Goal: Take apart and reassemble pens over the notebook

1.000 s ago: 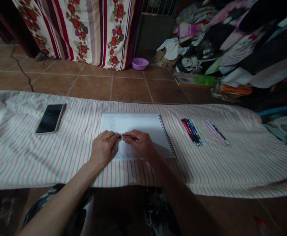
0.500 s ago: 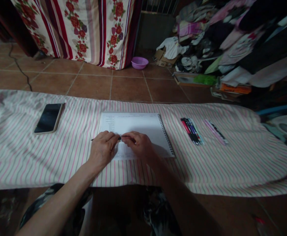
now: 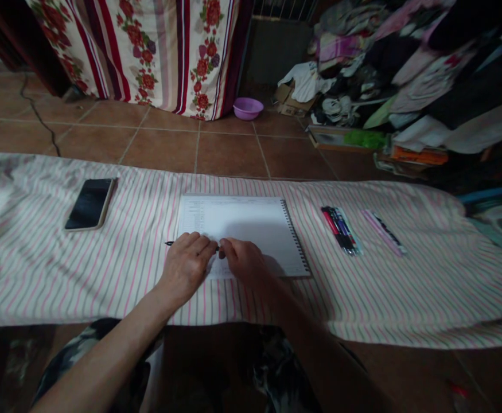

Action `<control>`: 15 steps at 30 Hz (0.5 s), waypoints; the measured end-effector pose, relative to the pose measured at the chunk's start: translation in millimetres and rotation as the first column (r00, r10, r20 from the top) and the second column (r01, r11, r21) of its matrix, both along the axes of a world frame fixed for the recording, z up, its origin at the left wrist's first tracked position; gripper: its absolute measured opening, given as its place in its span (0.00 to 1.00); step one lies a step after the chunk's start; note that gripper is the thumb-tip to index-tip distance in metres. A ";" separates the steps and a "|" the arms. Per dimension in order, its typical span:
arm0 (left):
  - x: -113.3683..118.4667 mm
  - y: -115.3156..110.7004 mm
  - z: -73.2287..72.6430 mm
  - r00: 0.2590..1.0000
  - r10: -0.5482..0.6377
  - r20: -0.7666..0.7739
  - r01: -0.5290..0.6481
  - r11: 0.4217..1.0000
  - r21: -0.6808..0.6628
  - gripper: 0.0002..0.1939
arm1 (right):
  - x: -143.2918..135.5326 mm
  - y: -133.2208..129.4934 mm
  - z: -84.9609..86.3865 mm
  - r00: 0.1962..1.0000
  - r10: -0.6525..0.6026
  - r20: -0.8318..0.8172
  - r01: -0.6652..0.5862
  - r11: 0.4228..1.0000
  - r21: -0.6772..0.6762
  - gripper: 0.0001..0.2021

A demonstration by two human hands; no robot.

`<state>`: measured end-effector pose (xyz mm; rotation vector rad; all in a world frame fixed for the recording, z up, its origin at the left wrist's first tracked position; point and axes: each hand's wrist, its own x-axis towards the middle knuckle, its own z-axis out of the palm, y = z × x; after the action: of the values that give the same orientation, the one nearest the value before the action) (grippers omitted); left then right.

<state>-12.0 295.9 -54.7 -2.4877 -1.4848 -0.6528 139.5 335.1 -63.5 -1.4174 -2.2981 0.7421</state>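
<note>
A spiral-bound notebook (image 3: 251, 223) lies on the striped cloth, its coil on the right side. Over its lower left part, my left hand (image 3: 189, 258) is closed around a dark pen (image 3: 170, 243), whose pointed end sticks out to the left. My right hand (image 3: 244, 258) is just right of it, thumb and fingers pinched at the pen's other end. Most of the pen is hidden by my left fingers. To the right of the notebook lies a row of several pens (image 3: 340, 230), with a pink pen (image 3: 382, 232) and a dark-and-white pen beyond them.
A phone (image 3: 90, 205) rests on the striped cloth (image 3: 143, 223) at left. Beyond the cloth's far edge is a tiled floor (image 3: 225, 150) with a purple basin (image 3: 248, 108), a floral curtain (image 3: 164, 57) and a heap of clothes (image 3: 362, 63) at right.
The view has shifted slightly. My right fingers have turned and curled in at the pen's end. My left hand keeps its hold on the pen.
</note>
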 end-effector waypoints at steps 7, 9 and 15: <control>0.4 -0.2 -1.1 0.998 -0.034 0.048 0.035 0.999 -0.017 0.11 | -1.3 5.6 -1.0 0.972 -0.026 -0.235 0.002 0.994 -0.105 0.16; -0.1 1.6 -2.2 0.999 -0.012 0.052 0.013 1.000 -0.017 0.12 | -2.2 7.0 0.3 0.961 -0.066 -0.269 0.033 0.991 -0.127 0.12; -1.7 2.5 -3.7 0.999 -0.009 0.051 0.013 0.998 -0.061 0.15 | 4.7 13.4 -5.2 0.934 0.038 -0.355 -0.057 0.998 -0.042 0.10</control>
<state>-13.7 298.5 -58.3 -2.5449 -1.5324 -0.6873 144.2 348.5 -68.7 -1.1403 -2.0498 0.9891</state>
